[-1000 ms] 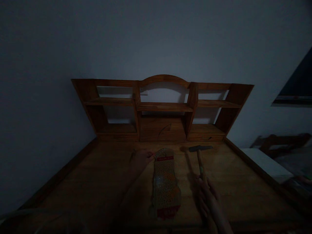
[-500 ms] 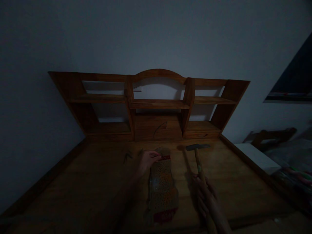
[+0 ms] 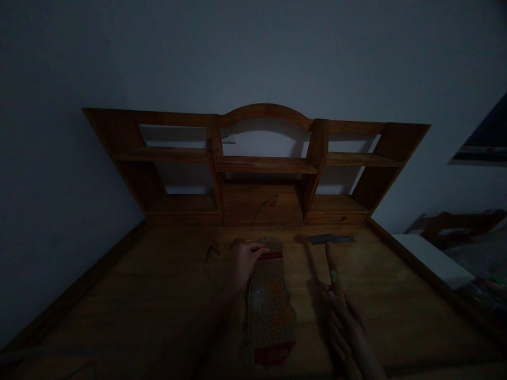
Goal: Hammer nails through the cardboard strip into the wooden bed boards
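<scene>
My right hand (image 3: 348,324) is wrapped around the wooden handle of a hammer (image 3: 332,269). The hammer's dark metal head points away from me, raised over the right side of the desk, with its shadow to the left. A long flat piece (image 3: 271,295) with a speckled, dotted face and red bands near both ends lies in front of me. At its far end my left hand (image 3: 249,258) is closed in a pinch by the upper red band. Whatever is between those fingertips is too small and dark to name.
The wooden desk (image 3: 158,295) has a shelf unit (image 3: 269,166) along its back against the wall. Thin dark bent pieces (image 3: 213,252) lie left of my left hand. A white surface (image 3: 430,258) and a wooden chair back (image 3: 463,227) stand beyond the right edge.
My view has turned slightly, so the scene sits a little further right. Both hands keep about the same places relative to the dotted piece, and the hammer stays raised.
</scene>
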